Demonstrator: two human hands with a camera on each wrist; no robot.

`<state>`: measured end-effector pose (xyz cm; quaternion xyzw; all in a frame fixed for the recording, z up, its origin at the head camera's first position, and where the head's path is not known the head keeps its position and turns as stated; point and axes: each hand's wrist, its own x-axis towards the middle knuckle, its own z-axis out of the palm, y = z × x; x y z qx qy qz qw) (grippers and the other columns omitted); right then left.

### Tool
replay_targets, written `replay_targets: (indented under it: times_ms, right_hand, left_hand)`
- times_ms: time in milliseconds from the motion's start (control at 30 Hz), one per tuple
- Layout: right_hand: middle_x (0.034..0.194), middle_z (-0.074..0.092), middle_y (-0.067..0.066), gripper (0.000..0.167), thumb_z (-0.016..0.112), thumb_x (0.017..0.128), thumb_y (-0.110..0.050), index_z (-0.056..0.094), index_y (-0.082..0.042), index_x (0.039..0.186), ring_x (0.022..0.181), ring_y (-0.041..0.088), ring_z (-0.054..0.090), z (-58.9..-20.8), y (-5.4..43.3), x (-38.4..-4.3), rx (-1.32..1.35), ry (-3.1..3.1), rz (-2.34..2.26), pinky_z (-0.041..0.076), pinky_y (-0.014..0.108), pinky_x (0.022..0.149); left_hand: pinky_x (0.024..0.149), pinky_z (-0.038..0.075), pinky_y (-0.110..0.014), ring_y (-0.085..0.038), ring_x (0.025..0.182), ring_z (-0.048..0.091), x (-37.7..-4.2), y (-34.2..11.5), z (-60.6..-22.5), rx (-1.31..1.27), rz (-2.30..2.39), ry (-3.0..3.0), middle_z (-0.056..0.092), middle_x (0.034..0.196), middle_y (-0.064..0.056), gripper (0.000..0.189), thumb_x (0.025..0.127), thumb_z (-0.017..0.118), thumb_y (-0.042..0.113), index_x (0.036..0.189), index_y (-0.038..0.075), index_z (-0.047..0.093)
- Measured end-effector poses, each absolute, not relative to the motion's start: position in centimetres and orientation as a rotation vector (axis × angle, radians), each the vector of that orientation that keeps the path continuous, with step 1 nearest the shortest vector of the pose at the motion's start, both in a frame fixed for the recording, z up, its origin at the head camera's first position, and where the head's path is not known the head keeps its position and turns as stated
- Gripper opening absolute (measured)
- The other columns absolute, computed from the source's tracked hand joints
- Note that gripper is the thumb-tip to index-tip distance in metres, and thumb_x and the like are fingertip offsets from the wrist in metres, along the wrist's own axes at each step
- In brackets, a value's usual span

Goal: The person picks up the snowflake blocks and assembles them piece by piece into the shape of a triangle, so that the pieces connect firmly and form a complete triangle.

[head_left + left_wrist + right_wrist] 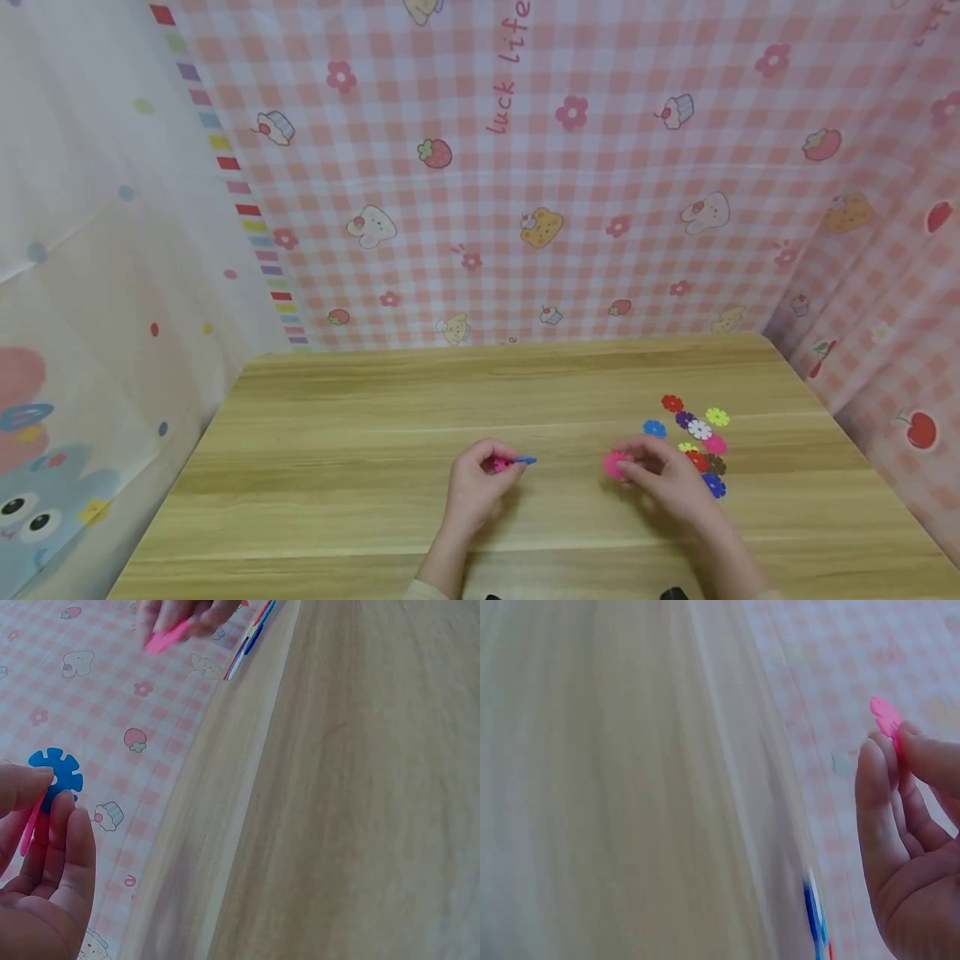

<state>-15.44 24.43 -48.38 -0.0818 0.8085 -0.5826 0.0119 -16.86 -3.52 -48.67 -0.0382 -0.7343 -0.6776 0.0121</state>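
My left hand [474, 485] pinches a blue notched snowflake disc [69, 775] and a pink snowflake disc [31, 827] between thumb and fingers. These two meet at an angle, the blue one edge-on in the head view, and fingertips cover part of both. To the right, my right hand [670, 477] holds another pink snowflake disc [613, 464] by its edge, between thumb and fingers. In the right wrist view this pink disc [886, 718] sticks up past the fingertips. Both hands are held over the table, with a gap between them.
Beside and beyond the right hand, several loose snowflake discs lie grouped on the wooden table [360, 467], among them a red disc [672, 403], a light blue disc [654, 428] and a dark blue disc [715, 486]. A pink checked curtain [510, 183] hangs behind the table.
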Motion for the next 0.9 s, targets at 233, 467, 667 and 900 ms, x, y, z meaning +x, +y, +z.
replay_targets:
  times_ms: [233,467,667,900]
  right_hand:
    - [0.094,0.066,0.015,0.026,0.068,0.092,-0.006,0.063,0.005,0.114,0.079,0.020,0.066,-48.6,20.1,-16.5,-0.323,2.400,-1.846,0.058,0.031,0.073]
    - [0.098,0.070,0.014,0.027,0.071,0.090,-0.010,0.065,0.002,0.114,0.080,0.024,0.068,-48.0,18.0,-17.0,-0.311,2.379,-1.870,0.058,0.031,0.073]
    - [0.097,0.070,0.013,0.027,0.071,0.090,-0.009,0.066,0.003,0.114,0.080,0.023,0.067,-48.0,17.2,-17.4,-0.312,2.362,-1.877,0.058,0.031,0.073]
    - [0.100,0.069,0.015,0.028,0.068,0.091,-0.007,0.065,0.006,0.116,0.081,0.021,0.066,-48.0,16.8,-17.8,-0.367,2.326,-1.890,0.058,0.030,0.073]
  left_hand:
    - [0.060,0.042,-0.017,-0.009,0.068,0.051,-16.6,-3.7,-48.7,-0.162,-2.171,-2.230,0.061,0.078,-0.001,0.012,0.077,0.080,-0.002,0.083,-0.002,0.071]
    - [0.061,0.043,-0.017,-0.009,0.069,0.051,-16.6,-3.7,-48.3,-0.134,-2.148,-2.266,0.063,0.079,-0.002,0.011,0.077,0.080,-0.002,0.084,-0.002,0.071]
    - [0.062,0.043,-0.017,-0.010,0.069,0.052,-16.8,-3.6,-48.2,-0.090,-2.115,-2.318,0.065,0.080,-0.006,0.010,0.077,0.078,-0.007,0.084,-0.006,0.070]
    - [0.064,0.045,-0.018,-0.010,0.071,0.054,-16.7,-3.8,-48.2,-0.106,-2.121,-2.258,0.067,0.081,-0.005,0.011,0.076,0.081,-0.002,0.083,-0.001,0.072]
